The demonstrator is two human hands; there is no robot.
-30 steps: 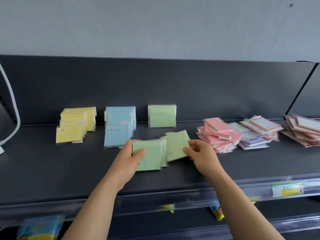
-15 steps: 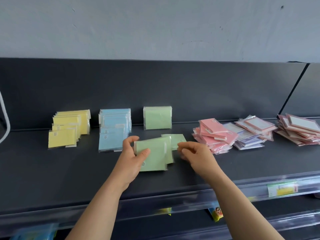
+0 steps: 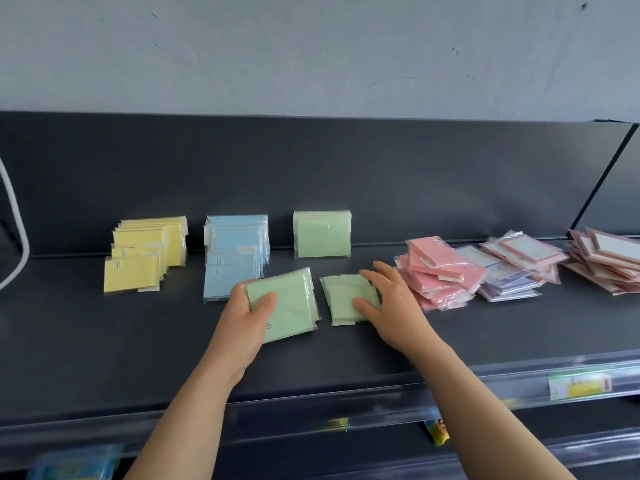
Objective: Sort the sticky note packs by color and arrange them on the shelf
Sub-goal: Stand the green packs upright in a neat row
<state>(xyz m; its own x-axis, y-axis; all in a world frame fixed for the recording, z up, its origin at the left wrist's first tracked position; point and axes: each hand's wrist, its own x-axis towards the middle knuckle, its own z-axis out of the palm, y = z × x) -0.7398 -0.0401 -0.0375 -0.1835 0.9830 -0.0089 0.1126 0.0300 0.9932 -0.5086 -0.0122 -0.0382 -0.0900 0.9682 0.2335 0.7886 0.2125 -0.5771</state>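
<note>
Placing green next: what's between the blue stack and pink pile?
Head view: upright green packs at back; in front, a green bundle gripped by the left hand, a second bundle touched by the right hand.

A pale grey painted wall point(image 3: 311, 46) fills the top of the view, with faint scuffs and a few dark specks point(image 3: 584, 6) near its right corner. At the far left edge a white curved tube point(image 3: 24, 244) bends downward. A clear plastic rail point(image 3: 381, 401) runs across the front, blurred. It carries a green, yellow and red price label point(image 3: 580, 386) on the right and a small yellow tag point(image 3: 337, 424) near the middle. Below the rail a cartoon-printed packet point(image 3: 438, 433) pokes out, and a blue and yellow packet point(image 3: 72, 465) shows at the lower left.
</note>
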